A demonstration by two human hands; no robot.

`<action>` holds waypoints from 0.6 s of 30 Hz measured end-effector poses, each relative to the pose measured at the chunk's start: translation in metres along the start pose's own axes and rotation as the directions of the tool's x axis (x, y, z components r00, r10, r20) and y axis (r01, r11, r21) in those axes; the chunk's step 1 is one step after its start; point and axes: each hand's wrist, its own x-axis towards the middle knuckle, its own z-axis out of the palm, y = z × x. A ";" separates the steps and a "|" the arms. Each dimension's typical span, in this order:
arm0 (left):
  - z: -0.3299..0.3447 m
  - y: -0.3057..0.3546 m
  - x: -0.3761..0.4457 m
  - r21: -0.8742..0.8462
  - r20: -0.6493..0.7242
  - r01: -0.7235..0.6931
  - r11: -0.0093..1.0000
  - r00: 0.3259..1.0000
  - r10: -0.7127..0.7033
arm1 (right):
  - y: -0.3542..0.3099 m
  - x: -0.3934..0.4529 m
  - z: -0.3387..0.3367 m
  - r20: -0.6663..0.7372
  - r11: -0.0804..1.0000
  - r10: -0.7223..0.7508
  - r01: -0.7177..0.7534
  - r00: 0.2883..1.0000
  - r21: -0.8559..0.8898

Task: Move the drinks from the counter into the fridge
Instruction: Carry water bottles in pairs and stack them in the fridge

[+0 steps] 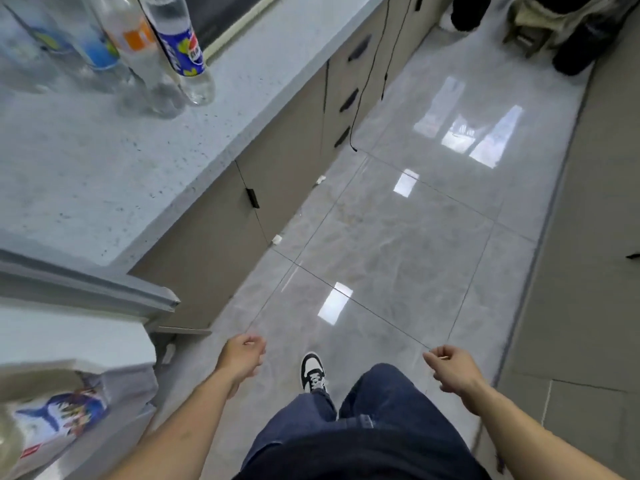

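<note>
Pepsi-labelled bottle (180, 46) stands on counter (104, 168)

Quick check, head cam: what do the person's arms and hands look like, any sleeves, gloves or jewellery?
Both forearms are bare up to the frame edge: no sleeves visible. Left hand and right hand show no gloves, and no rings, watch or wristbands that I can see. Also worn: dark blue jeans, black-and-white sneaker.

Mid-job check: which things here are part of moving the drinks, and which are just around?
Job:
- blue-label bottle
- orange-label bottle
- pale blue-label bottle
- counter
- left hand, idle
- right hand, idle

Just around:
- black cable
- cabinet handles
- printed carton
</note>
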 end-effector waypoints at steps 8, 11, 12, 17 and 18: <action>0.007 0.054 0.013 -0.360 -0.084 0.073 0.930 0.990 -0.111 | -0.079 0.087 -0.017 0.129 0.965 -0.027 0.059 0.991 -0.255; 0.008 0.059 0.012 -0.433 -0.172 0.110 0.895 0.964 -0.202 | -0.125 0.127 -0.021 0.213 0.924 -0.067 0.141 0.975 -0.355; 0.009 0.059 0.010 -0.459 -0.201 0.123 0.880 0.950 -0.238 | -0.144 0.139 -0.022 0.246 0.911 -0.081 0.172 0.966 -0.375; 0.028 0.060 -0.003 -0.577 -0.259 0.209 0.789 0.870 -0.419 | -0.243 0.188 -0.020 0.343 0.861 -0.185 0.320 0.921 -0.396; 0.033 0.062 -0.004 -0.600 -0.263 0.210 0.772 0.860 -0.438 | -0.263 0.195 -0.017 0.360 0.851 -0.210 0.351 0.909 -0.391</action>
